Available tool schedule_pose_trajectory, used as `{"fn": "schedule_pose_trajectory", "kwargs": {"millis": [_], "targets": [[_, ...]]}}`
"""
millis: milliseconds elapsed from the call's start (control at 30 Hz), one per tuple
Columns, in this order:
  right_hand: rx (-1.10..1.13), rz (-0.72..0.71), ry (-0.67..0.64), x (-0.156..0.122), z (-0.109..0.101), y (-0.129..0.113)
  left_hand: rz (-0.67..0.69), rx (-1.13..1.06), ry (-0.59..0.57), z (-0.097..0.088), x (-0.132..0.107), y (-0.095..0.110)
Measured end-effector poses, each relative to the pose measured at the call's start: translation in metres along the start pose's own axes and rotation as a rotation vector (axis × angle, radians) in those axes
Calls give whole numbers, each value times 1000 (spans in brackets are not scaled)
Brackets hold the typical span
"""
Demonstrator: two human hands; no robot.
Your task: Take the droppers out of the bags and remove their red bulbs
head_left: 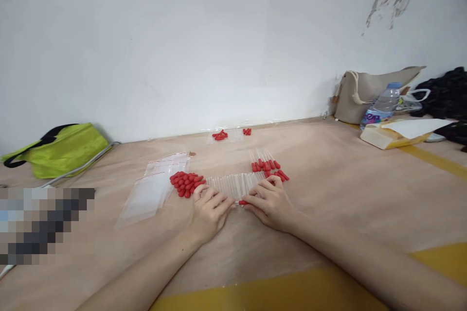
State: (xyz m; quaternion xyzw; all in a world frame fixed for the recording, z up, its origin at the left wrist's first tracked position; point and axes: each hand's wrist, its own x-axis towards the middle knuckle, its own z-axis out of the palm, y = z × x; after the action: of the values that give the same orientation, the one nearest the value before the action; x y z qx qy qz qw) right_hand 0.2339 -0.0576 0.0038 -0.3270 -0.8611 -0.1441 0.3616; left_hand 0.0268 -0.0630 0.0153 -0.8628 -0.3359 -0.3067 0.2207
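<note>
My left hand (212,210) pinches the end of a clear dropper tube, mostly hidden by the fingers. Facing it, my right hand (269,203) grips a small red rubber bulb (242,202), which meets the tube between the fingertips. Just beyond both hands lies a row of clear dropper tubes (235,183) side by side. A pile of red rubber bulbs (187,183) sits to the left of the row, close to my left hand. Beyond my right hand are several droppers with red bulbs (263,165) on their near ends.
Clear zip bags (146,194) lie left of the bulbs. Small bags with red pieces (220,135) rest near the wall. A lime-green bag (71,150) stands far left; a water bottle (381,105), beige bag (368,90) and open carton (379,137) stand at right.
</note>
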Motion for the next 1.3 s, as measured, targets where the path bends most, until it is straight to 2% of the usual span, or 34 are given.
{"fn": "schedule_pose_trajectory", "kwargs": {"millis": [400,533,667,800,933,1067,1167,1300], "targets": [[14,-43,11,-4,-5,-2,30,-52,-1,-5,-1,2],[48,-26,30,-11,-9,5,-15,-33,26,-9,-9,-8],[108,144,115,-14,-13,18,-177,-56,112,-12,-15,-28],[162,340,191,-11,-12,37,-246,-100,62,-6,-12,-37],[149,601,202,-16,-11,68,-278,-67,22,3,-11,-41],[191,853,173,-25,-14,96,-217,20,42,6,-12,-46],[207,934,128,-25,-16,99,-162,137,23,5,-12,-47],[136,952,9,-16,-21,84,-158,140,-19,9,-14,-44]]}}
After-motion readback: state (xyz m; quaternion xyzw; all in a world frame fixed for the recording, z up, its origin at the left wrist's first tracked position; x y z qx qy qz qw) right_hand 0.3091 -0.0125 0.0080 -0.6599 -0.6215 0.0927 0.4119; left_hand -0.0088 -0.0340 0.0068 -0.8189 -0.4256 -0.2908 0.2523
